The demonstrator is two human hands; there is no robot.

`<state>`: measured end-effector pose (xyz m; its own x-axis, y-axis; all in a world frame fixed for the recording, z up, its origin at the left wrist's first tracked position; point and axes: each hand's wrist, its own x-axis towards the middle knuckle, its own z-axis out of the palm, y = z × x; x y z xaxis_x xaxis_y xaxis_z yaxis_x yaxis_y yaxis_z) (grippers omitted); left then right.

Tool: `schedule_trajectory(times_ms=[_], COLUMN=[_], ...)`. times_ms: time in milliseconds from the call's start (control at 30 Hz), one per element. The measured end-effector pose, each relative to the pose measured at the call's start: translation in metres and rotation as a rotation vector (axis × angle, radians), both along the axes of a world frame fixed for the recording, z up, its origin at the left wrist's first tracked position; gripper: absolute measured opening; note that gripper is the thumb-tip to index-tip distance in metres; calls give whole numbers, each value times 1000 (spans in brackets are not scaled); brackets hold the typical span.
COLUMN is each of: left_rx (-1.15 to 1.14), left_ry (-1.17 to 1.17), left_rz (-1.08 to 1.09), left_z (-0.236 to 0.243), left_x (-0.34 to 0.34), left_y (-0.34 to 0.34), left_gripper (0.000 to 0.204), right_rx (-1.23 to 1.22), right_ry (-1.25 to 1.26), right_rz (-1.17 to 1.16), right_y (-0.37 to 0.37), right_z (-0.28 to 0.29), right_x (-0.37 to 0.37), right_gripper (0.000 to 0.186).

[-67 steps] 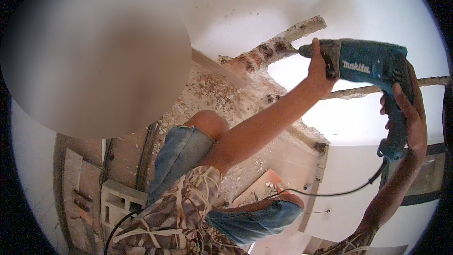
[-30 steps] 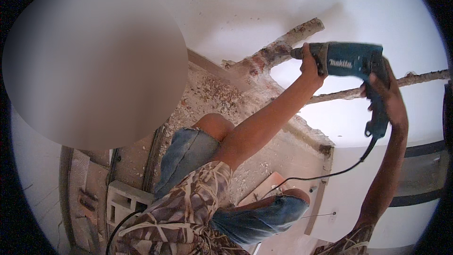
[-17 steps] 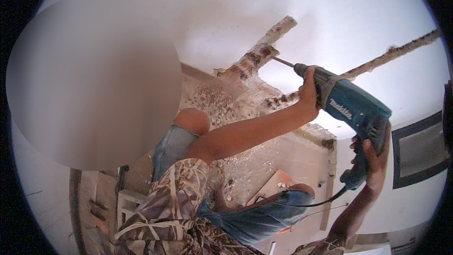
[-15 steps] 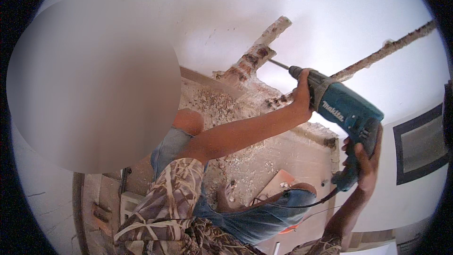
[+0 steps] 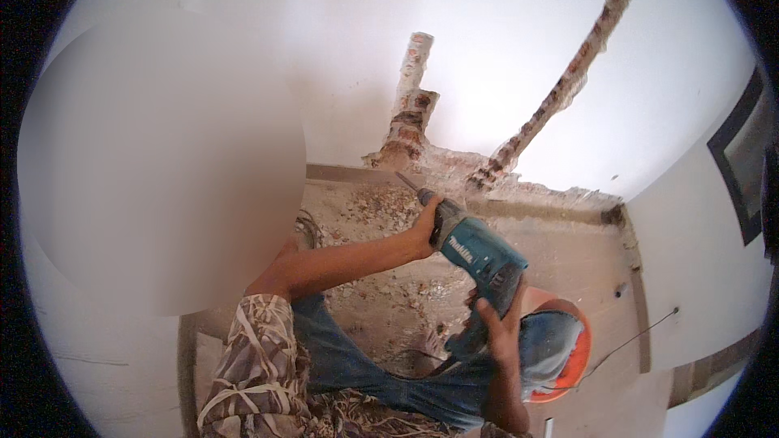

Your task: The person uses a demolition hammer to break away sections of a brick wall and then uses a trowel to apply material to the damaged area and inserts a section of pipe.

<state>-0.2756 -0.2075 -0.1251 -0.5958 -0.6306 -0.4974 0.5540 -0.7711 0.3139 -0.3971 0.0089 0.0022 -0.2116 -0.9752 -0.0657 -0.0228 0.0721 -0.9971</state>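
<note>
A teal and black rotary hammer drill (image 5: 477,250) is held in both hands, pointing up and to the left. My left hand (image 5: 426,227) wraps around its front end just behind the chuck. My right hand (image 5: 501,326) grips the rear handle, with part of the grip hidden by the fingers. The drill bit (image 5: 408,182) has its tip near the base of a chiselled groove (image 5: 410,126) in the white wall; I cannot tell whether it touches.
A long groove (image 5: 560,97) runs diagonally up the wall. Broken masonry rubble (image 5: 389,280) covers the floor below. An orange round object (image 5: 578,365) is by my right knee, near a thin cable (image 5: 625,349). A dark-framed panel (image 5: 738,158) is at right. A blurred patch covers the left.
The drill and both hands have moved down and to the left, so the bit has left the groove's upper part for its base. The view has turned, and the grooves look steeper.
</note>
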Motion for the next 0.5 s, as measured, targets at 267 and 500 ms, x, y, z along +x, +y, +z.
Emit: schedule_trajectory(times_ms=[267, 500], left_rx=[-159, -282], left_ry=[-112, -306], left_rz=[-127, -108], left_z=[-10, 44], left_x=[12, 28], left_y=[18, 20], left_gripper=[61, 58], right_rx=[-66, 13], right_ry=[-117, -400], right_rz=[-87, -28], right_y=[42, 50], right_z=[-59, -102], right_x=[22, 57], right_gripper=[97, 43])
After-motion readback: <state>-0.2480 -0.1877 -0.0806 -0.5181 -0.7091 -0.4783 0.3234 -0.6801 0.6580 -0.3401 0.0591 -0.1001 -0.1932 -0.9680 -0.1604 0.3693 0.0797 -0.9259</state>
